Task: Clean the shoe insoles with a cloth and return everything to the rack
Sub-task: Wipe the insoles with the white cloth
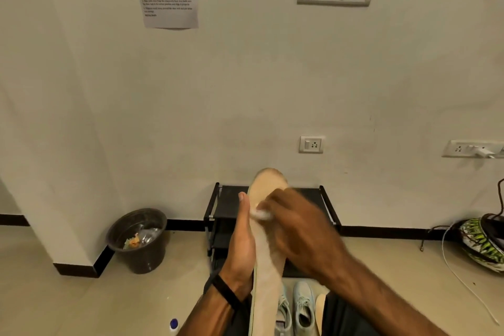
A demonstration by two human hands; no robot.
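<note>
My left hand holds a long beige insole upright from its left side, thumb along the edge. A small white cloth lies against the insole's face, and my right hand grips it there, blurred by motion. Behind the hands stands a low black shoe rack against the wall. On the floor below are a pair of pale blue sneakers and a second tan insole beside them.
A dark bin with some rubbish stands left of the rack by the wall corner. A green patterned helmet and white cables lie at the right. A small blue-capped bottle sits on the floor at lower left.
</note>
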